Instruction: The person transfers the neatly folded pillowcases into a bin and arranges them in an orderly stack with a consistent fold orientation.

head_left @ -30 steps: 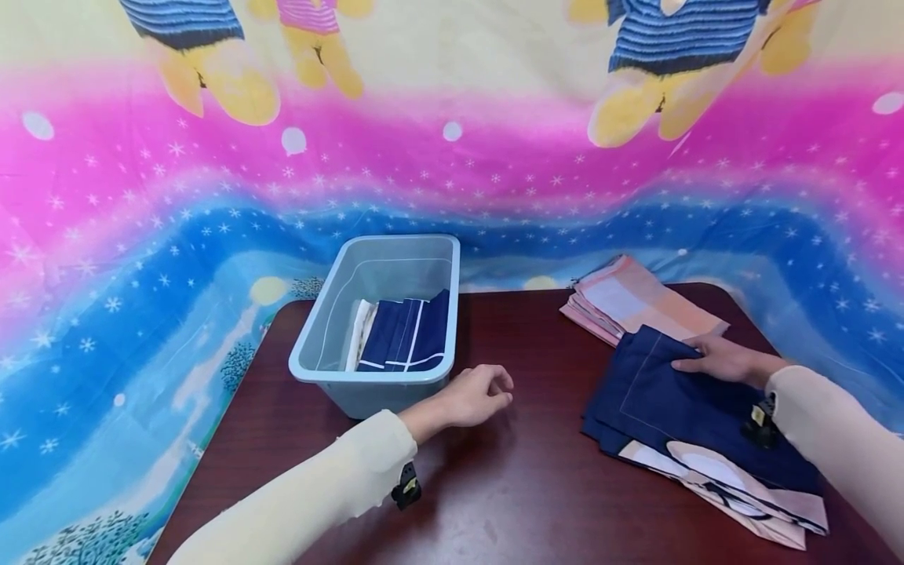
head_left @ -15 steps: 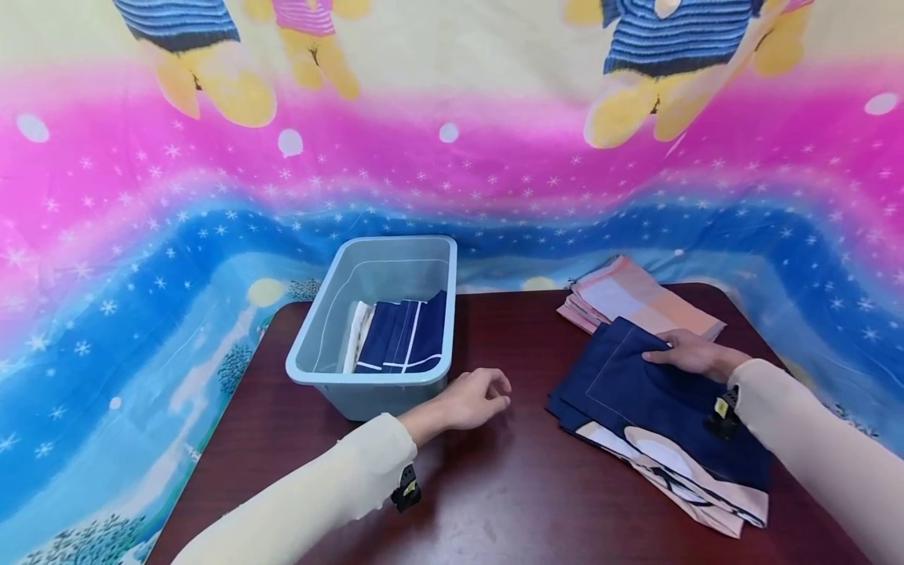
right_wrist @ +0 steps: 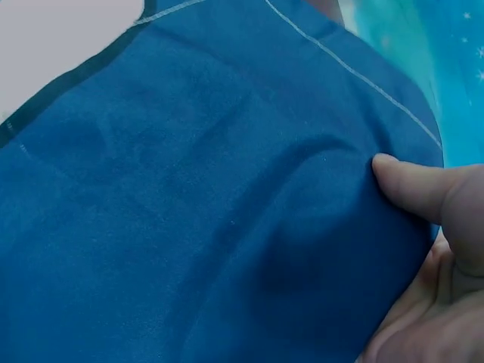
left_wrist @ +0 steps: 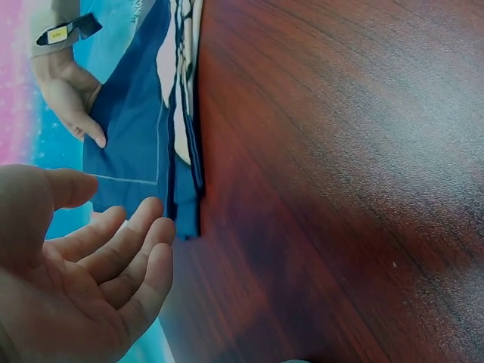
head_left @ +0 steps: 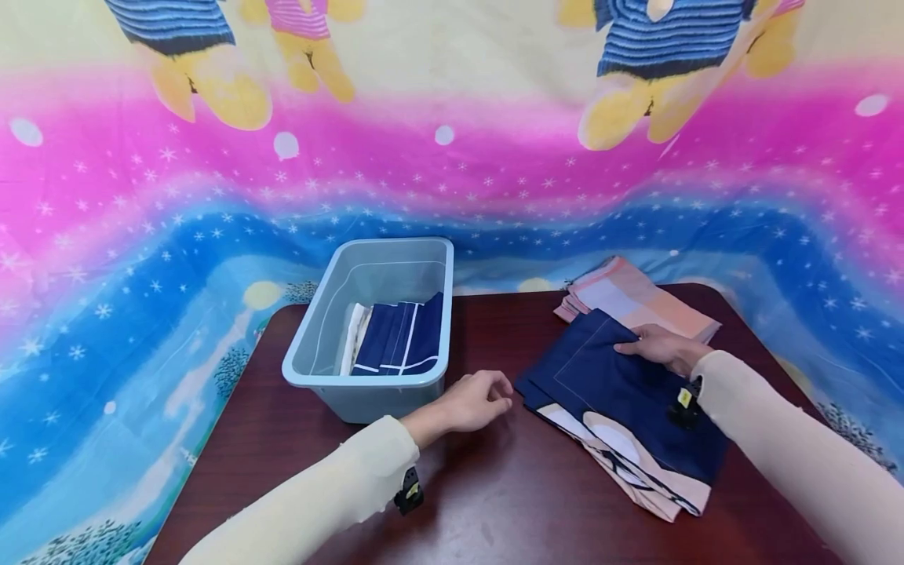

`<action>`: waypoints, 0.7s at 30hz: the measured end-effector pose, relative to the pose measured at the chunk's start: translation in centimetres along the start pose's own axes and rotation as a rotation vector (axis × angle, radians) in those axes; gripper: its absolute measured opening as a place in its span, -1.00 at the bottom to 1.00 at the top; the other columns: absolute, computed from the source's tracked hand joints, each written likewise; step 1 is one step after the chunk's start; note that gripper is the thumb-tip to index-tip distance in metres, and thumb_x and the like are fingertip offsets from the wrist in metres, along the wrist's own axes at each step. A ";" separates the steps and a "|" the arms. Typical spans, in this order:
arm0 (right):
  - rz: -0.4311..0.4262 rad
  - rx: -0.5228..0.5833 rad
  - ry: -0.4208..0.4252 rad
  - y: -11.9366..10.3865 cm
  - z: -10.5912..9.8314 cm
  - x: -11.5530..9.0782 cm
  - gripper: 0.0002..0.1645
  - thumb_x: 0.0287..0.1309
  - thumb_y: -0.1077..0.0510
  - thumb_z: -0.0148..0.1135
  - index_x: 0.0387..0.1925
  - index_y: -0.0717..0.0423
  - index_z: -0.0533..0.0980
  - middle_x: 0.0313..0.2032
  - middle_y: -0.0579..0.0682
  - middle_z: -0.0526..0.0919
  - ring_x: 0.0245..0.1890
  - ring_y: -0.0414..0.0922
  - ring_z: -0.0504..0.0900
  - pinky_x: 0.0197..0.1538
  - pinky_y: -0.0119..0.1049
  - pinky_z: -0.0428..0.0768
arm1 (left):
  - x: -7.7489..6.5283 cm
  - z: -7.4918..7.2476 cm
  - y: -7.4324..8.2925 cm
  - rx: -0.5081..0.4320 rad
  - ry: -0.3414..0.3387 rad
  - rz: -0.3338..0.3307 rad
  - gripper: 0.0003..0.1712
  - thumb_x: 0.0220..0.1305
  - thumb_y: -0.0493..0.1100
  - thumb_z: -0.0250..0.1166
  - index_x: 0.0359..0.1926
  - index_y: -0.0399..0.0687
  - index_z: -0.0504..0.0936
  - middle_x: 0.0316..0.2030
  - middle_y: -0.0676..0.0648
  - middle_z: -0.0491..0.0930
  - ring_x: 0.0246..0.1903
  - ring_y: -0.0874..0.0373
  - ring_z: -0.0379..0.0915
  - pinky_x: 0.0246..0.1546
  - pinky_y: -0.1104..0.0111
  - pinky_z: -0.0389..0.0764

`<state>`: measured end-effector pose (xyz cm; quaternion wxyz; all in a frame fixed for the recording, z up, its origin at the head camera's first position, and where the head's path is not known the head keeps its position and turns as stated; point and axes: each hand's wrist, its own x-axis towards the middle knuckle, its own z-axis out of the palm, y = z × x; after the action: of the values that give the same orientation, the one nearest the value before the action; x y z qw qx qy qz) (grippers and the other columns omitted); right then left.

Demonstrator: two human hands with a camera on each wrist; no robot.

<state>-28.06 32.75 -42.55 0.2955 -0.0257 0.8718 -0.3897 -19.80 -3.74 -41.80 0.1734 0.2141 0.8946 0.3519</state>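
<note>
My right hand grips the far edge of a folded navy cloth, thumb on top and the other fingers underneath, as the right wrist view shows. Pink and white patterned folds show along the cloth's near edge. Close to its left corner is my left hand, fingers loosely bent and holding nothing. In the left wrist view that hand's palm is turned up, and the cloth appears just beyond the fingertips; whether they touch is hard to tell. A grey-blue plastic bin stands left of my left hand.
Inside the bin, folded navy cloths stand beside a white one. A stack of folded pink checked cloths lies at the back right of the dark red wooden table. A printed curtain hangs behind.
My right hand has carried the folded navy cloth leftward, nearer to my left hand. The left hand has stayed almost in place beside the bin.
</note>
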 end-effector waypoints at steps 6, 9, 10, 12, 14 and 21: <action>0.049 0.049 0.021 -1.2 0.8 0.8 -0.23 0.55 0.00 -0.06 0.51 0.44 0.04 0.45 0.50 0.16 0.39 0.41 0.29 0.35 0.24 0.40 | 0.1 -0.2 0.1 -0.014 0.009 0.007 -0.78 0.42 -0.17 0.23 0.00 -0.14 0.65 -0.16 -0.09 0.75 -0.22 0.17 0.64 -0.16 0.31 0.63; 0.066 0.076 0.011 -1.9 1.1 1.0 -0.23 0.57 0.03 -0.11 0.52 0.45 -0.03 0.47 0.50 0.09 0.42 0.42 0.24 0.37 0.23 0.38 | 0.1 -0.2 0.1 -0.011 0.006 0.008 -0.78 0.42 -0.16 0.24 0.00 -0.13 0.64 -0.16 -0.10 0.75 -0.21 0.16 0.64 -0.15 0.32 0.63; 0.073 0.095 0.008 -2.1 1.2 1.0 -0.23 0.58 0.03 -0.11 0.53 0.44 -0.05 0.48 0.49 0.08 0.42 0.40 0.24 0.37 0.21 0.39 | 0.2 -0.2 0.1 -0.010 0.004 0.006 -0.78 0.42 -0.16 0.24 -0.01 -0.13 0.64 -0.16 -0.10 0.75 -0.21 0.16 0.64 -0.14 0.32 0.62; 0.083 0.136 0.003 -2.6 1.5 1.1 -0.23 0.58 0.03 -0.12 0.54 0.42 -0.07 0.49 0.46 0.08 0.43 0.36 0.26 0.37 0.16 0.41 | 0.3 -0.1 0.0 -0.009 0.001 -0.002 -0.78 0.42 -0.16 0.24 0.00 -0.14 0.64 -0.17 -0.09 0.75 -0.22 0.17 0.64 -0.14 0.33 0.62; 0.092 0.178 -0.009 -2.8 1.7 1.3 -0.21 0.59 0.02 -0.13 0.55 0.42 -0.10 0.51 0.45 0.05 0.44 0.34 0.24 0.38 0.13 0.42 | 0.3 0.1 -0.1 -0.008 0.003 -0.008 -0.77 0.41 -0.16 0.24 0.00 -0.15 0.64 -0.17 -0.09 0.75 -0.22 0.17 0.64 -0.14 0.33 0.62; 0.057 0.402 -0.067 -2.9 2.7 2.2 -0.17 0.60 0.06 -0.20 0.55 0.41 -0.32 0.56 0.40 -0.10 0.35 0.10 0.40 0.37 -0.06 0.47 | 0.4 0.3 -0.5 -0.006 0.019 0.000 -0.79 0.39 -0.18 0.25 -0.03 -0.15 0.64 -0.20 -0.10 0.76 -0.20 0.14 0.66 -0.12 0.31 0.62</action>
<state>-28.96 28.28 -43.03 0.3343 0.0458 0.7666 -0.5464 -20.14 -3.64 -42.44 0.1657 0.2104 0.8950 0.3567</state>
